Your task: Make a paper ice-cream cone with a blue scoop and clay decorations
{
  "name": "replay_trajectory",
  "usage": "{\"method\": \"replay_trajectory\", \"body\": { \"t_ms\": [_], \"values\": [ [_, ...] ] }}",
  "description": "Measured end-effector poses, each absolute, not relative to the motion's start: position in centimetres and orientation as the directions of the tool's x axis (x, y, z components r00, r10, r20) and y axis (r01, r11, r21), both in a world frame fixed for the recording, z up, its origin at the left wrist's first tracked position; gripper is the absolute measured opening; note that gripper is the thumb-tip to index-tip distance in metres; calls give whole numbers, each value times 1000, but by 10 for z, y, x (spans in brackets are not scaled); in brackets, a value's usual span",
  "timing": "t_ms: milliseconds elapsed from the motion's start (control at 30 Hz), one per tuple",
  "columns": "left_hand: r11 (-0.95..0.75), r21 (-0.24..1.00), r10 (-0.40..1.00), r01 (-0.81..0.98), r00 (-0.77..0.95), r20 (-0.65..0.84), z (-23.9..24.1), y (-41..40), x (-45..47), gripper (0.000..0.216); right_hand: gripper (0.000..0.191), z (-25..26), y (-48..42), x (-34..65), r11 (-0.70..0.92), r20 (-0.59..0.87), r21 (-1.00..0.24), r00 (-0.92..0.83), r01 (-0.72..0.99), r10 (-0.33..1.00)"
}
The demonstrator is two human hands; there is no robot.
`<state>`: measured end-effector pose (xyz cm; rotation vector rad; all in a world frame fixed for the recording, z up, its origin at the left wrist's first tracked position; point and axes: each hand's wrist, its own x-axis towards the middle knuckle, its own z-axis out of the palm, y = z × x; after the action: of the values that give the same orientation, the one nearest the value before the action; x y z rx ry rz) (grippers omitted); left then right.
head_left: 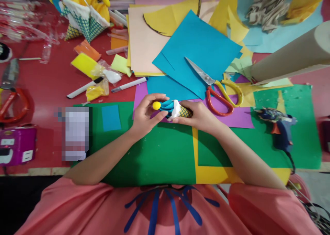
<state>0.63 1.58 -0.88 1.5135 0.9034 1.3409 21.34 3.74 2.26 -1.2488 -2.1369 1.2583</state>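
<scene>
Both my hands meet over the green sheet (160, 152) at the table's middle. Between them lies a small paper ice-cream cone (175, 110): a yellow cone with a dark grid, a white band, a blue swirl and a yellow ball (156, 105) at its tip. My right hand (199, 116) is closed around the cone end. My left hand (145, 114) curls around the ball end, thumb and fingertips pinching at the yellow ball. The craft lies on its side, tip pointing left.
Scissors with red and yellow handles (219, 88) lie on blue and purple paper just behind my hands. A blue glue gun (279, 126) rests at right. A cardboard roll (291, 56), coloured sheets, markers (84, 87) and finished cones (85, 11) crowd the red table.
</scene>
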Motion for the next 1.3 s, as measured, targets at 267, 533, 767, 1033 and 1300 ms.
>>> {"method": "replay_trajectory", "body": {
  "t_ms": [267, 533, 767, 1033, 1300],
  "values": [
    [-312, 942, 946, -126, 46, 320, -14, 22, 5, 47, 33, 18, 35, 210, -181, -221, -975, -637, 128, 738],
    [-90, 995, 982, 46, 169, 81, -20, 20, 9, 55, 56, 4, 20, 185, -318, -231, -933, -400, -167, 887],
    [21, 992, 966, 128, 253, -53, -15, 14, 7, 45, 44, 0, 12, 184, -171, -191, -981, -378, 88, 906],
    [2, 998, 958, 68, 288, -22, -3, 18, 9, 45, 37, 5, 17, 189, 56, -142, -942, -544, 332, 827],
    [51, 998, 997, 33, 63, -53, -12, 19, 7, 41, 41, 8, 19, 196, -7, -119, -962, -395, 272, 911]
  ]
}}
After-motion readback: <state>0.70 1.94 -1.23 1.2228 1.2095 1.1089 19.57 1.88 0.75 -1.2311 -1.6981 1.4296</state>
